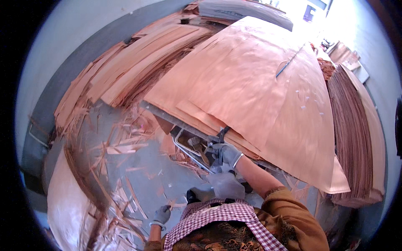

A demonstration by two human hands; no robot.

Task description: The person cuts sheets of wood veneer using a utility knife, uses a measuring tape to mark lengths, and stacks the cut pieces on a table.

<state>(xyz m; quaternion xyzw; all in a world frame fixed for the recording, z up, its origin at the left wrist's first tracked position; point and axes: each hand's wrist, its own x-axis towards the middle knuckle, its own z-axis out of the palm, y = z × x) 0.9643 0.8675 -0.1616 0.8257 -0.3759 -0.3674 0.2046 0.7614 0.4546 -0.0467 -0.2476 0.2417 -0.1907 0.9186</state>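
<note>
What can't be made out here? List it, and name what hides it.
Head view: the kind of narrow black object in the grey-gloved right hand; fingers cover part.
Head view: whether the grey-gloved left hand grips anything; too small to tell.
Head view: the near end of the pale wooden sheet stack at lower left; cut off by the picture's rim.

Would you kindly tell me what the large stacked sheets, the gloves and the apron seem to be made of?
Sheets: probably bare wood veneer, judging by thin edges and a rippled, pinkish-tan surface.
Gloves: likely matt grey fabric, fitting the fingers closely; any coating is unclear.
Apron: seemingly matt woven cloth, checked and softly bending.
</note>
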